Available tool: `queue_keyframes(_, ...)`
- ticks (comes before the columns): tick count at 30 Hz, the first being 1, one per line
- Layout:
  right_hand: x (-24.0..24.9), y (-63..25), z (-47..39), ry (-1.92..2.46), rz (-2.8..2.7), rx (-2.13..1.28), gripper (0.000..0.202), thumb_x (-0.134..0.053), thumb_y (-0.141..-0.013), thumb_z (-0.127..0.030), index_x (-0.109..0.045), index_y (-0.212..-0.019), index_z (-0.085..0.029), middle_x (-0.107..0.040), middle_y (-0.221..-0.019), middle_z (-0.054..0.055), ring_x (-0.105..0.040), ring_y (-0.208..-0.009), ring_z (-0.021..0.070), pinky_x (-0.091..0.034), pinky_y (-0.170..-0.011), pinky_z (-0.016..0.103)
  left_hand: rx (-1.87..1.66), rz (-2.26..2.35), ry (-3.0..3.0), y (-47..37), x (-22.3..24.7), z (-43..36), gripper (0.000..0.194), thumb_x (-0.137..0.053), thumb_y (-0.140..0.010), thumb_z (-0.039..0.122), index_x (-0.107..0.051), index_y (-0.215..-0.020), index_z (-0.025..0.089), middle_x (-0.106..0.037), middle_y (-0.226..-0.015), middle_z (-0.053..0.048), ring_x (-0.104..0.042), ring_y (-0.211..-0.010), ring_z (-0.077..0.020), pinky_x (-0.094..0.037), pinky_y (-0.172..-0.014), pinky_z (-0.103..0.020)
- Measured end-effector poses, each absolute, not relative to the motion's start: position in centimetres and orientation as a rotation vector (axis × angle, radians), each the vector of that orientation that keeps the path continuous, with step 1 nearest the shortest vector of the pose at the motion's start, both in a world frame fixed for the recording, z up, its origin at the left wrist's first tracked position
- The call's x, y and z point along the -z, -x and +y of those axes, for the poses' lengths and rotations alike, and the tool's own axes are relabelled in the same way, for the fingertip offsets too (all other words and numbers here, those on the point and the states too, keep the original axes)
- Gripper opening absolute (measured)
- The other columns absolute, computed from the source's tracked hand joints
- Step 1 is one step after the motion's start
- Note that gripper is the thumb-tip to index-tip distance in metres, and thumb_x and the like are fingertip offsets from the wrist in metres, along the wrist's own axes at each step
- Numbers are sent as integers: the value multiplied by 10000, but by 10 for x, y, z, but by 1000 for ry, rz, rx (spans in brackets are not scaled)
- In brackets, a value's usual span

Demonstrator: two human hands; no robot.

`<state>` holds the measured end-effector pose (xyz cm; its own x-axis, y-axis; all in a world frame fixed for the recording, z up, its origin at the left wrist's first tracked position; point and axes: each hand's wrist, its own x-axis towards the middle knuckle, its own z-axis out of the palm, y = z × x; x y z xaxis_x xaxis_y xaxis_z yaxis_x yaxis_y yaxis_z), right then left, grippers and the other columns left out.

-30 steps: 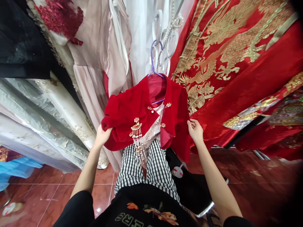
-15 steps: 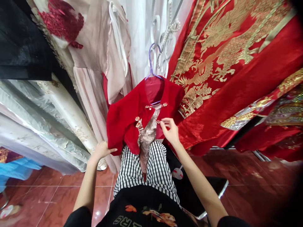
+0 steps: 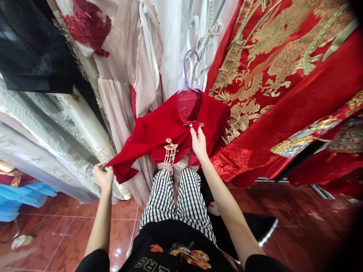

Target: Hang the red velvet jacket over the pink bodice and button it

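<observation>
Holds the red jacket (image 3: 170,124) on a purple hanger (image 3: 185,73), left hand (image 3: 103,174) pinching the sleeve (image 3: 127,147) end, right hand (image 3: 199,141) gripping the front just below the collar (image 3: 205,107). Points collar-up; stretches longest down-left along the sleeve. Looks velvety, with a tasselled brooch (image 3: 170,151). Hangs between a pale pink dress (image 3: 117,94) and gold-patterned red cloth (image 3: 261,68).
</observation>
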<state>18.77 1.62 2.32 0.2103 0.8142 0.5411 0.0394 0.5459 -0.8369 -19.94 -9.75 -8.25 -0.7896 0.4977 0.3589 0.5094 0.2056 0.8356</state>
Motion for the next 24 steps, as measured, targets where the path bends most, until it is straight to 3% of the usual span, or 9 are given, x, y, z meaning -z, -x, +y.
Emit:
queue_keyframes(3, -25, -198, 8, 870, -1223, -621, 477, -538, -894, -603, -639, -1144, -210, -679, -1235, 85, -585, -1256, 236, -405, -1151, 424, 1619, -2113, 894, 143, 76, -88, 426, -570, -680, 105, -532, -1104, 97, -418, -1307, -223, -471, -1277, -318, -426, -1089, -491)
queue_keyframes(5, -19, -207, 6, 919, -1315, -768, 464, -596, -844, -632, -649, -1034, -212, -717, -1057, 76, -666, -1089, 246, -509, -1042, 435, 1626, -1982, 988, 104, 64, -84, 456, -570, -688, 80, -518, -1141, 91, -393, -1305, -226, -428, -1311, -321, -380, -1130, -507)
queue_keyframes(8, -5, -222, 6, 1013, -1353, -981, 477, -653, -776, -670, -614, -933, -221, -695, -837, 42, -697, -820, 211, -602, -822, 408, 1679, -1766, 1295, 60, 27, -70, 475, -624, -792, 183, -482, -1242, 130, -422, -1325, -198, -413, -1341, -308, -329, -1171, -517)
queue_keyframes(11, 7, -228, 7, 1010, -1315, -983, 473, -674, -770, -643, -589, -998, -237, -702, -933, 60, -695, -886, 198, -592, -837, 392, 1763, -1538, 1523, 42, -22, -43, 595, -635, -879, 335, -387, -1392, 163, -397, -1446, -199, -397, -1396, -288, -319, -1187, -479)
queue_keyframes(13, 15, -222, 6, 996, -1368, -924, 486, -734, -729, -596, -576, -1025, -243, -696, -1024, 77, -681, -990, 206, -567, -904, 393, 1791, -1462, 1693, 42, -49, -19, 585, -589, -924, 409, -374, -1424, 193, -467, -1432, -170, -490, -1329, -257, -388, -1140, -429)
queue_keyframes(15, 22, -211, 6, 1004, -1452, -854, 475, -739, -729, -564, -569, -1030, -238, -693, -1030, 76, -673, -985, 202, -553, -907, 379, 1742, -1442, 1853, 48, -67, 4, 464, -538, -952, 469, -499, -1333, 207, -592, -1312, -126, -581, -1217, -235, -438, -1085, -385)
queue_keyframes(19, 26, -195, 6, 1109, -1615, -687, 409, -636, -828, -533, -584, -1086, -220, -670, -811, 12, -603, -700, 161, -521, -722, 318, 1604, -1481, 1985, 73, -79, 42, 426, -468, -970, 543, -656, -1104, 185, -708, -1111, -98, -658, -1067, -224, -475, -999, -323)
queue_keyframes(24, 15, -195, 0, 1145, -1769, -580, 150, -598, -823, -352, -647, -775, -219, -596, -692, -10, -515, -609, 134, -438, -613, 266, 1437, -1745, 1999, 96, -87, 79, 481, -467, -955, 579, -648, -1209, 213, -725, -1139, -97, -673, -1043, -268, -474, -985, -374)
